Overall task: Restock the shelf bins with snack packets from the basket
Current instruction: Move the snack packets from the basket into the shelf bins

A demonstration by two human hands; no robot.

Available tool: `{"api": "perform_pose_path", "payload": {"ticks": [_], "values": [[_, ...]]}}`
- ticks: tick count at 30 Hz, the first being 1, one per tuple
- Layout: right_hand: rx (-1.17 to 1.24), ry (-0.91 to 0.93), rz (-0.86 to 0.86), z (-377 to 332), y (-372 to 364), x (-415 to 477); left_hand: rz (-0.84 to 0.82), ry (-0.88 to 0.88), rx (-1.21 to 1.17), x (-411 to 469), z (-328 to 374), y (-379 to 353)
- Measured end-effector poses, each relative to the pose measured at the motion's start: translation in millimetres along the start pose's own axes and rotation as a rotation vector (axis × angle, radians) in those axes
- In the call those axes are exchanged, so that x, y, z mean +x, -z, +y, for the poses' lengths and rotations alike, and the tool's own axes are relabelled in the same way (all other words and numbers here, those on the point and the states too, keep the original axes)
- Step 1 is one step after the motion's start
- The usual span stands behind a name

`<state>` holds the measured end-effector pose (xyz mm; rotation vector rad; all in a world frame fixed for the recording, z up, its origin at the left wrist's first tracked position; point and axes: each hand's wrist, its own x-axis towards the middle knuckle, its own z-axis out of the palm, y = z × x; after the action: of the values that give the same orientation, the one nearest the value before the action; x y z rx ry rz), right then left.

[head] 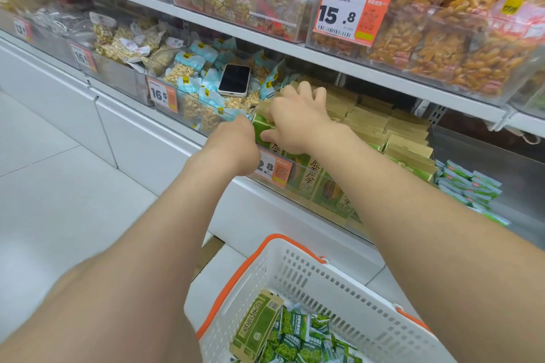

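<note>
Both hands were up at the clear shelf bin [321, 197] holding the kraft-and-green packets.
- Green packet [261, 129]: upright at the front-left corner of the bin, sandwiched between the two hands, going in as the front of the row.
- Left hand [236, 146]: against the packet's left edge. Its fingers were hidden behind the back of the hand, so I couldn't tell whether the grip was pinching or just pushing.
- Right hand [298, 118]: grip spread, with the fingers splayed over the tops of the row behind and the thumb on the packet's front face. It looked like it was holding the row back and squaring the packet so it stood label-out behind the price tag [272, 168].
- Basket [295, 271]: on the floor directly below, within easy reach. It held one more kraft-and-green packet [256, 330] lying flat on a heap of small green sachets [309, 336].
- The sachets likely belong in the bin to the right, where matching ones [469, 183] sat.
- Phone [234, 79]: parked face-up on the peanut packs one bin to the left, presumably to free both hands.

Judgement: restock was midway, with plenty of stock left in the basket.
</note>
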<state>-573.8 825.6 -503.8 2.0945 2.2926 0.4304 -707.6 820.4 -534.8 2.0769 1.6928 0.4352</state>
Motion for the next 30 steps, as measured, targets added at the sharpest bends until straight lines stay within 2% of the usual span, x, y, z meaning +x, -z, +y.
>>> {"api": "perform_pose_path", "payload": {"ticks": [2, 5, 9, 17, 19, 21, 23, 24, 25, 27, 29, 30], "values": [[0.135, -0.087, 0.072, 9.3, -0.5, 0.4, 0.011, -0.035, -0.023, -1.8, 1.4, -1.0], [0.388, -0.291, 0.276, 27.0, -2.1, 3.3, 0.102, -0.111, -0.062, -3.9, 6.8, -2.2], [0.537, -0.323, 0.183, 32.6, -3.3, 6.7, 0.184, -0.182, -0.081, -4.6, 11.8, -4.0], [0.466, -0.280, 0.172, 23.7, -4.2, 13.5, 0.142, -0.202, -0.011, -3.8, 16.8, -9.6], [0.412, -0.292, 0.288, 20.5, -6.0, 5.3, 0.178, -0.179, -0.001, -7.1, 18.9, -12.8], [0.383, -0.253, 0.486, 14.2, -8.2, -14.4, 0.284, -0.161, 0.044, -10.7, 20.4, -16.4], [0.477, -0.157, 0.660, 6.1, -12.3, -45.2, 0.381, -0.195, 0.053, -15.0, 20.2, -17.3], [0.520, -0.115, 0.697, 2.0, -17.6, -62.3, 0.378, -0.241, 0.054, -17.6, 19.3, -18.4], [0.542, -0.087, 0.700, -1.7, -27.1, -78.7, 0.324, -0.302, 0.068, -20.9, 18.3, -21.6], [0.553, -0.073, 0.635, -7.3, -55.7, -109.0, 0.072, -0.401, 0.176, -30.4, 14.5, -37.0], [0.596, -0.095, 0.487, -8.9, -91.7, -137.1, -0.219, -0.425, 0.354, -41.8, 10.4, -61.3], [0.629, -0.116, 0.359, -7.9, -111.3, -149.7, -0.337, -0.419, 0.433, -47.1, 8.1, -73.7]]}}
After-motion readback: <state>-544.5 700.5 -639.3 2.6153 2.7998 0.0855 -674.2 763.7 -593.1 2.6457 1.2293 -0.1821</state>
